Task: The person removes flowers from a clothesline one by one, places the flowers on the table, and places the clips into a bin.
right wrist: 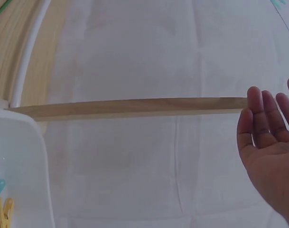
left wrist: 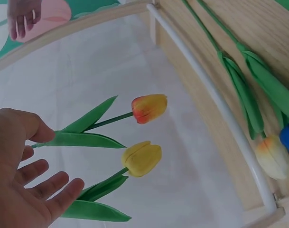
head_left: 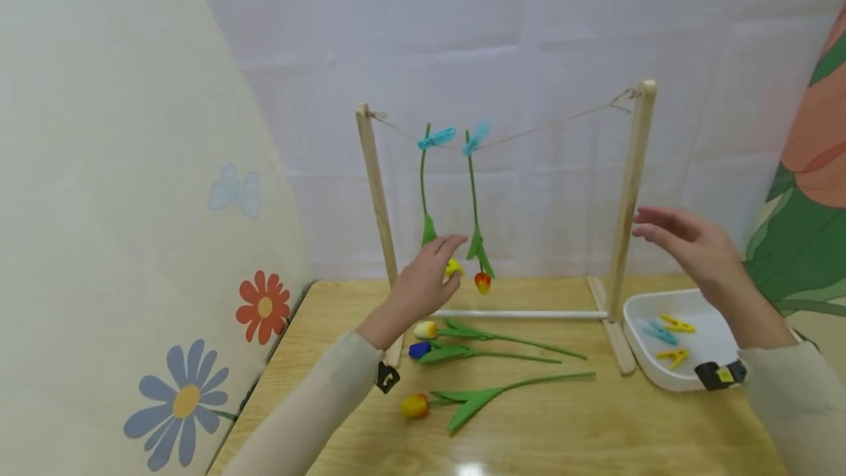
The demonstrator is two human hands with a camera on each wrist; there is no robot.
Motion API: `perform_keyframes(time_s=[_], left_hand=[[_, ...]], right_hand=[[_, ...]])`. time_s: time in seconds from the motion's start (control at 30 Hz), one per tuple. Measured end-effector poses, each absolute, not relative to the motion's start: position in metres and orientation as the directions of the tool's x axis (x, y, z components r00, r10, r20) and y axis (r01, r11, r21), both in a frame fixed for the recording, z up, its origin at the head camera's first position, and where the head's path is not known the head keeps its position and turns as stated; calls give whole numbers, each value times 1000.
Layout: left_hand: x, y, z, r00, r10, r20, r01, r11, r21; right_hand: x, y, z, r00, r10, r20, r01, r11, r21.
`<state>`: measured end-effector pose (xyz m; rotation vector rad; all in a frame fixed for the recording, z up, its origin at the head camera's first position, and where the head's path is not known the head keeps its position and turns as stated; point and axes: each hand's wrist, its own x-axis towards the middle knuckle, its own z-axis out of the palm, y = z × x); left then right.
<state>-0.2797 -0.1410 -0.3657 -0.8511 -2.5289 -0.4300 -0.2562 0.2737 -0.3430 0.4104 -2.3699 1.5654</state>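
Two artificial tulips hang head down from a string, each held by a blue clothespin (head_left: 437, 139). One is a yellow tulip (left wrist: 142, 159), the other a red-and-yellow tulip (head_left: 482, 283). My left hand (head_left: 426, 278) is in front of the yellow tulip, partly covering it in the head view. Its fingers are loosely bent and parted, with nothing gripped. In the left wrist view the thumb overlaps a leaf of the red-and-yellow tulip; whether it touches cannot be told. My right hand (head_left: 700, 248) hovers beside the right wooden post (head_left: 631, 197), fingers extended and holding nothing.
On the table (head_left: 529, 439) lie a white tulip (head_left: 425, 330), a blue tulip (head_left: 419, 350) and an orange-yellow tulip (head_left: 415, 407). A white tray (head_left: 637, 358) at right holds several yellow and blue clothespins. A white bar (head_left: 522, 314) joins the frame's feet.
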Motion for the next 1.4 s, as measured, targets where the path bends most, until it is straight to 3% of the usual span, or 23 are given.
perform_keyframes(time_s=[0.6,1.0,1.4], left_hand=[[-310,-133,-337,-843,332,423,536,577,616],[-321,-120,-322,-843,283,457,538,467,702],[-330,-110,-315,-829,254,498,559,392,731]], right_hand=[[-268,227,-293,-874,-166,456,-486,306,-819],[-277,195,-260,-859,-194,474,-512,337,-790],[-293,172,-239,-827,-218,518,-555,173,-814]])
